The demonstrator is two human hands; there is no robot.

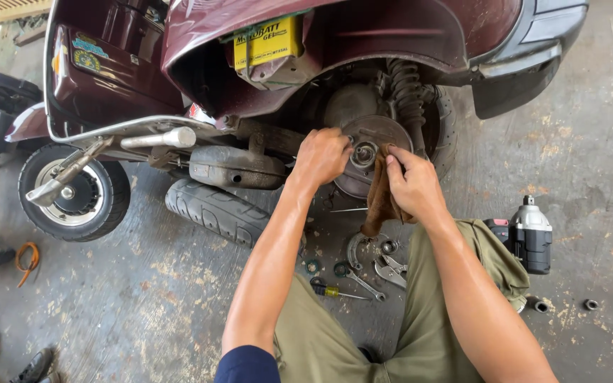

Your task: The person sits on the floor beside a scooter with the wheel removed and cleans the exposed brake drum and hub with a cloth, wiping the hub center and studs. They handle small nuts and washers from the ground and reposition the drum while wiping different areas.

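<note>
A maroon scooter (391, 28) leans on its side with the rear wheel off, baring a round metal brake hub (381, 131) and axle (363, 154). My left hand (321, 156) rests on the hub's left side, fingers curled against it beside the axle. My right hand (413, 184) presses a brown rag (379, 206) against the hub just right of the axle; the rag hangs down below the hand. A coil spring shock (407, 92) stands behind the hub.
A loose tyre (214, 209) lies under the muffler (235, 167). On the concrete floor lie a wrench (356, 278), a screwdriver (331, 290), pliers (390, 268), brake shoes (355, 248), small sockets (590, 305) and a cordless impact wrench (530, 234). The front wheel (72, 191) stands left.
</note>
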